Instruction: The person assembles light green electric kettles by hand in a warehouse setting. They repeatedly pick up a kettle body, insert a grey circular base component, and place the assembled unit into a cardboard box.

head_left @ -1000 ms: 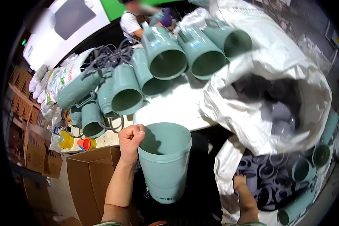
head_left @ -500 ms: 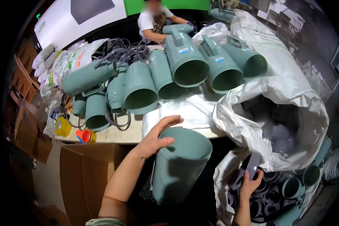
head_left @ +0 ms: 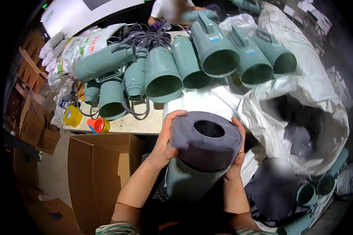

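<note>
Clock centred on the grey ring-shaped collar [head_left: 192, 150]. Pale-green cylindrical casing [head_left: 192, 182] at six o'clock, upright but slightly tilted, the collar over its mouth; we cannot tell whether it is fully home. Our left hand [head_left: 162, 145] grips the collar at nine, our right hand [head_left: 234, 166] at three. To seat it well, we judge: keep the collar square to the rim, press evenly from both sides, check the gap all round.

Farther off, labels. At twelve, a handled casing [head_left: 219, 49] on the bench [head_left: 135, 126] bears a blue-and-white sticker [head_left: 214, 38], too small to read. White woven sack [head_left: 298, 37], one o'clock: faint print. Plastic bag [head_left: 80, 49], ten o'clock: red and green print.
</note>
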### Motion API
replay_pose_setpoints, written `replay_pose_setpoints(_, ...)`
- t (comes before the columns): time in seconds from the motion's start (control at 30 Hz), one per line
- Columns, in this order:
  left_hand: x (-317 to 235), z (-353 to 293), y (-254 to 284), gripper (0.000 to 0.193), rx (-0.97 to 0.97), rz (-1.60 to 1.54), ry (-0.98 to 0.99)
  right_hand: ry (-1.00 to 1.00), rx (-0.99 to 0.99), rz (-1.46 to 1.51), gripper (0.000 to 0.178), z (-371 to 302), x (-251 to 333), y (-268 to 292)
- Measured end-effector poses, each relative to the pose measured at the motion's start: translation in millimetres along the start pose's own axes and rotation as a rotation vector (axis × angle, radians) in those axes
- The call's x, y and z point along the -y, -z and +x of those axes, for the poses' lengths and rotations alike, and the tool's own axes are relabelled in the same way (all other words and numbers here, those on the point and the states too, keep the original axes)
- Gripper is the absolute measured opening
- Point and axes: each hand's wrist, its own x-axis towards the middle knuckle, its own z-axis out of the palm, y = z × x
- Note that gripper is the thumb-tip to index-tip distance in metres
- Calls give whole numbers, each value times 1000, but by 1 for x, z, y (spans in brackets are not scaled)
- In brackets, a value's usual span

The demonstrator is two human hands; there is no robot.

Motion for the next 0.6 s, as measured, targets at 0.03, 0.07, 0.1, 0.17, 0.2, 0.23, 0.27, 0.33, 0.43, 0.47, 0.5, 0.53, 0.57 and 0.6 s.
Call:
replay_pose_setpoints(0.03,7,-4,2,121,2,0,-15,7,-4,-8,116,-6,-4,2)
replay_pose_setpoints(0.07,22,-16,5,121,5,-1,-30,17,-9,-16,113,-20,-9,5)
replay_pose_setpoints(0.1,28,-21,3,121,-5,-3,-55,23,1,-26,110,-27,-10,7)
replay_pose_setpoints(0.17,32,-11,3,113,-17,123,-212,117,-38,-79,107,-19,-11,11)
replay_pose_setpoints(0.2,30,-6,11,110,-16,301,-337,198,-63,-136,107,-15,-15,14)
replay_pose_setpoints(0.23,32,-1,18,106,-15,473,-448,267,-92,-200,108,-14,-19,17)
replay_pose_setpoints(0.27,14,4,13,97,10,674,-649,569,-71,-512,110,-7,-19,26)
replay_pose_setpoints(0.33,0,6,8,93,155,803,-625,691,202,-692,101,4,-7,34)
replay_pose_setpoints(0.43,13,15,10,85,196,846,-641,657,231,-764,90,2,-20,45)
replay_pose_setpoints(0.47,19,12,6,81,173,823,-628,607,187,-669,84,-4,-23,43)
replay_pose_setpoints(0.5,21,15,5,80,169,828,-645,602,189,-679,82,-4,-21,44)
replay_pose_setpoints(0.53,24,17,5,79,165,834,-662,598,192,-688,80,-3,-19,46)
replay_pose_setpoints(0.57,26,18,4,78,160,840,-680,593,195,-697,79,-3,-16,47)
replay_pose_setpoints(0.6,25,19,1,73,143,841,-672,579,182,-707,75,-3,-15,47)
